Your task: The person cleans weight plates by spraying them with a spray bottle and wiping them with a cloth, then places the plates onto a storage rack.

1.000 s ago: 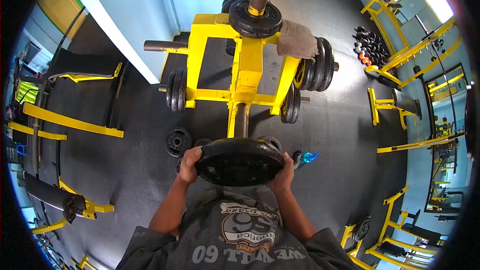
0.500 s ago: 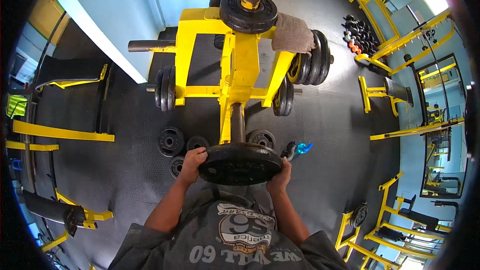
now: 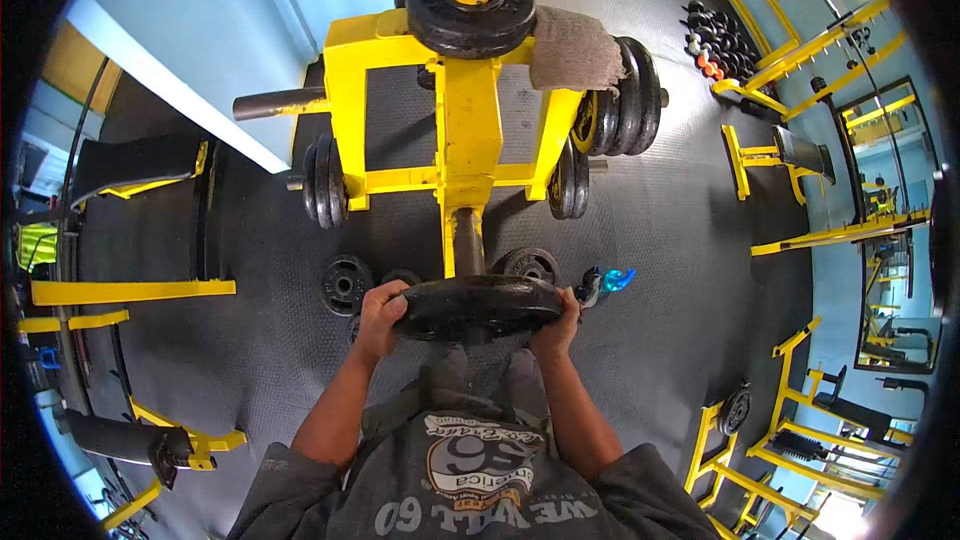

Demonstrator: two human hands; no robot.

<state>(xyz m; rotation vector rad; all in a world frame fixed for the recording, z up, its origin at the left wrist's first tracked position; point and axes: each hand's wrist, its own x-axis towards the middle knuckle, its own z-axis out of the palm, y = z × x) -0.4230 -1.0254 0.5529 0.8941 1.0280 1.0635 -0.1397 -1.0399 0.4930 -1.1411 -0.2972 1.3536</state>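
1. The left hand [image 3: 381,318] and the right hand [image 3: 557,325] are holding a large black weight plate [image 3: 480,308] between them, in front of the person's torso and at the near end of the yellow rack's lower peg [image 3: 468,240].
2. The grip is spreading wide, one hand on each side of the rim. The left thumb is lying along the edge; most of the right hand's fingers are hiding behind the plate.
3. The plate is facing mostly toward the rack [image 3: 470,130], its rim showing as a broad band. Whether its hole is meeting the peg, I cannot tell.
4. By its look it is a rigid, dense metal disc, so it is probably weighing heavily on both wrists, and hardly fragile.
5. The coating is shining, so the rim is likely feeling smooth and somewhat slippery, especially under damp palms.
6. Opposite points of the rim, level with the centre, are seeming the best hold: they are sharing the load and keeping the disc from tipping. Fingers curling far behind it could be getting pinched against the rack.
7. Beyond the hands, loose plates [image 3: 344,285] and a blue bottle [image 3: 617,280] are resting on the floor [image 3: 640,360], and a cloth [image 3: 575,50] is draping over the rack.
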